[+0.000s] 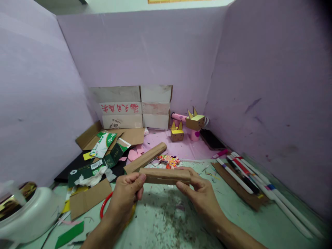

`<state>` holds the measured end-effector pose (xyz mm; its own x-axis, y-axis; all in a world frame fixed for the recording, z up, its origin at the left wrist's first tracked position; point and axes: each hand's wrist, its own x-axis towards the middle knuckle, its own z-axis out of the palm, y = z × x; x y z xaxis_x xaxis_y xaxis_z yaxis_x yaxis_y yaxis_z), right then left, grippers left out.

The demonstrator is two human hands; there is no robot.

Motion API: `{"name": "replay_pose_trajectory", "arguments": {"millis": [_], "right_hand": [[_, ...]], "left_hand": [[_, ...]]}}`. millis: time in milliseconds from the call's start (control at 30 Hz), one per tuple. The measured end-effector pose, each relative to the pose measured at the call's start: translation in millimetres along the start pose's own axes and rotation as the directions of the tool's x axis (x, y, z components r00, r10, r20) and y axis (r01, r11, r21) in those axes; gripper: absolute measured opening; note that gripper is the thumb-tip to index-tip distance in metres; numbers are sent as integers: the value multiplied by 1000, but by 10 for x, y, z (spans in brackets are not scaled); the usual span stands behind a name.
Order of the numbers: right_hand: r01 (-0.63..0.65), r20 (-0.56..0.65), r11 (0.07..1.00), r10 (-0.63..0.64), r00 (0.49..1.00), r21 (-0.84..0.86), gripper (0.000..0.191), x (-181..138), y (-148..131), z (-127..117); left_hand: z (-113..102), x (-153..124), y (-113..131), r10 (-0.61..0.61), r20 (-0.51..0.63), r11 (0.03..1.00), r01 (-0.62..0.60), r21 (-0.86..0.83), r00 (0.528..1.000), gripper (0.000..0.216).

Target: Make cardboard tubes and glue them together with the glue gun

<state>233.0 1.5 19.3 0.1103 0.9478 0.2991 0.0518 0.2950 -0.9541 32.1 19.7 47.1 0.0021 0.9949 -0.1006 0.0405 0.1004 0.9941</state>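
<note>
Both hands hold a long folded strip of brown cardboard (166, 175) level above the green mat (160, 221). My left hand (126, 195) pinches its left end between thumb and fingers. My right hand (201, 193) grips its right end, thumb underneath and fingers over the top. A second, similar cardboard strip (145, 157) lies slanted on the table just behind them, and a small piece of patterned paper (169, 161) rests beside it.
Cardboard scraps and torn green cartons (103, 155) pile up at the left, with a red ring (105, 204) and a white rounded object (33, 214). Several markers (249, 173) lie at the right. Small eared cardboard boxes (195, 121), a phone (211, 139) and white boxes (135, 107) stand by the purple walls.
</note>
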Motion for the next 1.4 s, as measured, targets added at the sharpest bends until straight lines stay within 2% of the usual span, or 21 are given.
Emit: {"name": "replay_pose_trajectory", "arguments": {"millis": [67,133,233,367,500,700,900,1100,1167,1267,1333,1400], "right_hand": [[-1,-119,999,-6,993,-54,11,16,-24,4],[-61,-152,995,48,987,-76,15,20,-46,3],[-158,-72,985,153,986,-70,21,5,-76,7],[-270,22,963,270,963,-8,32,-1,-67,34],[-349,49,933,346,937,83,36,-8,2,61],[-280,-66,940,297,953,193,43,-90,16,108],[-258,-128,937,293,948,235,45,-79,25,93],[-230,-219,942,285,933,246,42,21,154,12],[-236,-211,943,286,935,233,42,21,169,10],[-243,-186,948,282,941,206,42,-18,133,27],[-252,-150,952,278,949,174,41,-49,82,45],[-261,-97,956,275,957,136,41,-69,34,64]], "left_hand": [[-7,37,-33,52,-74,999,-53,-4,996,48],[-4,47,-47,86,-118,996,-86,5,989,46],[17,7,-45,139,-172,990,-132,52,975,44],[61,-60,-70,237,-227,959,-191,209,945,40],[101,-87,-142,262,-248,950,-204,235,933,36],[149,-133,-187,245,-248,969,-228,94,937,36],[210,-95,-134,63,-288,955,-141,-260,956,38],[10,47,19,46,-351,935,-164,-314,935,38],[-29,49,48,18,-288,946,-110,-305,958,38],[7,-6,33,-43,-94,964,17,-266,995,42],[60,-42,-9,-70,66,976,82,-201,995,44],[99,-55,-58,-91,169,982,117,-147,981,41]]}}
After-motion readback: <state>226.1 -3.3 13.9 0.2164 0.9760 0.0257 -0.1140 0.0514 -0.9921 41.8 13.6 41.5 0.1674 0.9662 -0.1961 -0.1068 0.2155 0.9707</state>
